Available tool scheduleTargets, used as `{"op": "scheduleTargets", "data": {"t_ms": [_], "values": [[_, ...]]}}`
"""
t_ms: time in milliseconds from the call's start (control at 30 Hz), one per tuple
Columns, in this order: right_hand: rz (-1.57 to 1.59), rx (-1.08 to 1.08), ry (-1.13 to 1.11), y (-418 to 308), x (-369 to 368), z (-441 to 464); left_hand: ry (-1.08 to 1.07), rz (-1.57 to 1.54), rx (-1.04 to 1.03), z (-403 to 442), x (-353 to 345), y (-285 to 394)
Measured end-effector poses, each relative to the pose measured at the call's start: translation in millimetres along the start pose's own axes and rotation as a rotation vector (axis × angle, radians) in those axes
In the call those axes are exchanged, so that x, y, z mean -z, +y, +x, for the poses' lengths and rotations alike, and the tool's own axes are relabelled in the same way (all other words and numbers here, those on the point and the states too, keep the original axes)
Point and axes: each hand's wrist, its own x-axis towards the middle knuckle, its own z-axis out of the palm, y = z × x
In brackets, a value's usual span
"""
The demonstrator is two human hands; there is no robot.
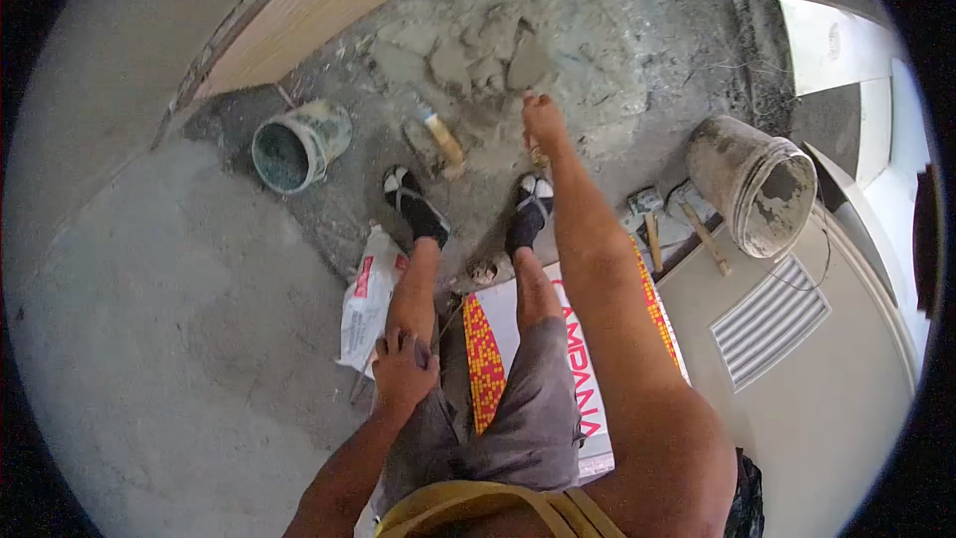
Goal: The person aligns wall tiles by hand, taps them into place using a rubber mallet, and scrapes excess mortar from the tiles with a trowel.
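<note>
My right hand (543, 125) is wrapped round the handle of a trowel (529, 58), whose pointed blade lies over wet grey mortar (485, 65) on the floor. My left hand (403, 369) rests on my left knee with its fingers spread and holds nothing. Between my feet and the mortar, a second tool with a yellowish handle (445, 139) lies on the ground.
A bucket (329, 130) lies tilted at the left, and a larger mortar-stained bucket (732, 154) at the right. Two tools with wooden handles (653, 239) (705, 237) lie near it. A white bag (360, 314), a printed box (588, 379) and a vented panel (846, 339) are nearby.
</note>
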Motion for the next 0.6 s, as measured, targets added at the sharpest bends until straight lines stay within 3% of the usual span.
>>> {"op": "scheduleTargets", "data": {"t_ms": [33,133,200,467,600], "values": [[0.03,-0.071,-0.067,-28.5,19.9,-27.3,-0.016,0.001,0.018,-1.5,-1.0,-0.3],[-0.147,-0.057,-0.064,-10.8,27.5,-19.3,0.019,0.049,-0.002,-3.1,-2.1,1.8],[-0.224,0.178,0.13,34.2,27.2,-22.7,-0.011,0.005,0.022,-2.3,-0.1,5.6],[-0.416,0.098,0.268,96.3,74.3,-49.4,0.007,-0.017,0.032,-2.4,-8.1,4.2],[-0.293,0.008,0.171,76.1,71.8,-27.7,0.008,0.015,0.05,-7.6,-11.2,6.6]]}}
